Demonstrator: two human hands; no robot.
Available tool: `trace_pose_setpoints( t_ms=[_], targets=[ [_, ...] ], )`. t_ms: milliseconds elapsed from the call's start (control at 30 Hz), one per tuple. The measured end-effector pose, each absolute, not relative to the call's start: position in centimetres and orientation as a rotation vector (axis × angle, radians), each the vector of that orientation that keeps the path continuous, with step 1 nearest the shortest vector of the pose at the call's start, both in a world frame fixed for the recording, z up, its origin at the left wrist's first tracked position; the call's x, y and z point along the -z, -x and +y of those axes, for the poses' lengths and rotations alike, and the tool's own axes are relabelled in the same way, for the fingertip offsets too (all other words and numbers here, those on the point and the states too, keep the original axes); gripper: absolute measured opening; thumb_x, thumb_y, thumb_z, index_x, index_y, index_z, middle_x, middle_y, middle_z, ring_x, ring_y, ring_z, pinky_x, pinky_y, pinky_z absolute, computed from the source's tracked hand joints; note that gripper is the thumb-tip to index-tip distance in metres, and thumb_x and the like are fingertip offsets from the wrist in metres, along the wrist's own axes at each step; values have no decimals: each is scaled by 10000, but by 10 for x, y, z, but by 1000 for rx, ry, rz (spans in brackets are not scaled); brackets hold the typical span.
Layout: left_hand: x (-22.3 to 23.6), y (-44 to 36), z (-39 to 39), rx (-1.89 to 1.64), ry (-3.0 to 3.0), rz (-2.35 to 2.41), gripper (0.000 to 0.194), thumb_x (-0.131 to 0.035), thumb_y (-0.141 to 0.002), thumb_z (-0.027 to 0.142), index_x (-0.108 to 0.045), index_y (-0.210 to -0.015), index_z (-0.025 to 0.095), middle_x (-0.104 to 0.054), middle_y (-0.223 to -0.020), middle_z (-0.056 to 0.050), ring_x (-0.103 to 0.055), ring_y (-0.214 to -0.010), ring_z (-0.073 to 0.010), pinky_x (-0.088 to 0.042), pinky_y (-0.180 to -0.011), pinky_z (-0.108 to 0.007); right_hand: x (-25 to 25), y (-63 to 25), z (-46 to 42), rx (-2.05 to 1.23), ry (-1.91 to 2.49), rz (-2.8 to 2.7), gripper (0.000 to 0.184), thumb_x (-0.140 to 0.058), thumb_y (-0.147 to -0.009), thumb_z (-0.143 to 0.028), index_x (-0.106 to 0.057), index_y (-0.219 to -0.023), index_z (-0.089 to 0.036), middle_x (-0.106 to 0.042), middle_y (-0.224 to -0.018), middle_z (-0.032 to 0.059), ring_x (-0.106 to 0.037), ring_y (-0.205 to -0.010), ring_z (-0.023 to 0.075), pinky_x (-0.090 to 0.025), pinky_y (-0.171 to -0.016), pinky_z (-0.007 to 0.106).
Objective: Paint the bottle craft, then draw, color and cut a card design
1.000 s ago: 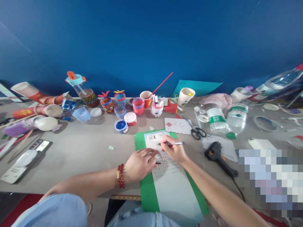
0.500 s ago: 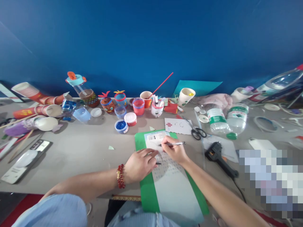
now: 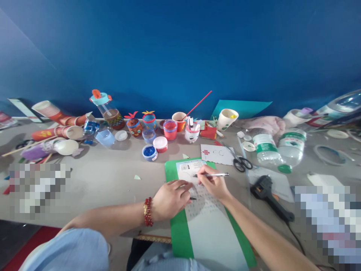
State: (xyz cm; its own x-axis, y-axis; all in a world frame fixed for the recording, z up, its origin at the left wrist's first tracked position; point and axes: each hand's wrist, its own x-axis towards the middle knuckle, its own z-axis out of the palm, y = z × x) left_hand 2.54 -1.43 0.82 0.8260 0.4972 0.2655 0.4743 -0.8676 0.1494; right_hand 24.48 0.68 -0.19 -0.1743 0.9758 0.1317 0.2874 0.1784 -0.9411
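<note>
My right hand (image 3: pixel 214 184) grips a slim pen (image 3: pixel 217 174), its tip near the upper part of a white sheet (image 3: pixel 208 233). Beside it my left hand (image 3: pixel 173 198) rests on the sheet's left side, fingers bent. A small black piece like a pen cap (image 3: pixel 193 198) sticks out from the left fingers. Rows of faint writing show on the sheet below my hands. Under the sheet lies a green board (image 3: pixel 180 241), whose lower end overhangs the table's front edge. A printed label with a barcode (image 3: pixel 184 167) is at the sheet's top.
Scissors (image 3: pixel 242 164) lie by a white card (image 3: pixel 217 153). A black glue gun (image 3: pixel 270 197) is to the right, near plastic bottles (image 3: pixel 265 146). Blue paint (image 3: pixel 149 152), red paint (image 3: pixel 170 130) and decorated cups (image 3: pixel 134 127) stand behind. Paper cups (image 3: pixel 60 132) lie left.
The view has shifted slightly, so everything sits a bit further right and lower. My hands stay on the sheet, and the right still holds the pen.
</note>
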Motion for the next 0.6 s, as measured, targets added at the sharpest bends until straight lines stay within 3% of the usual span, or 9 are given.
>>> trace_pose_setpoints(
  t_ms=[600],
  targets=[
    [-8,-24,-13,-479,-2881,753,184,-493,-980,270,-633,-938,158,-622,-1311,-92,-545,-1241,-245,-497,-1007,-391,-1,-242,8,-1091,1260,-1525,14,-550,-842,-221,-544,-841,-209,-613,-662,-16,-593,-581,132,-453,-538,227]
  ],
)
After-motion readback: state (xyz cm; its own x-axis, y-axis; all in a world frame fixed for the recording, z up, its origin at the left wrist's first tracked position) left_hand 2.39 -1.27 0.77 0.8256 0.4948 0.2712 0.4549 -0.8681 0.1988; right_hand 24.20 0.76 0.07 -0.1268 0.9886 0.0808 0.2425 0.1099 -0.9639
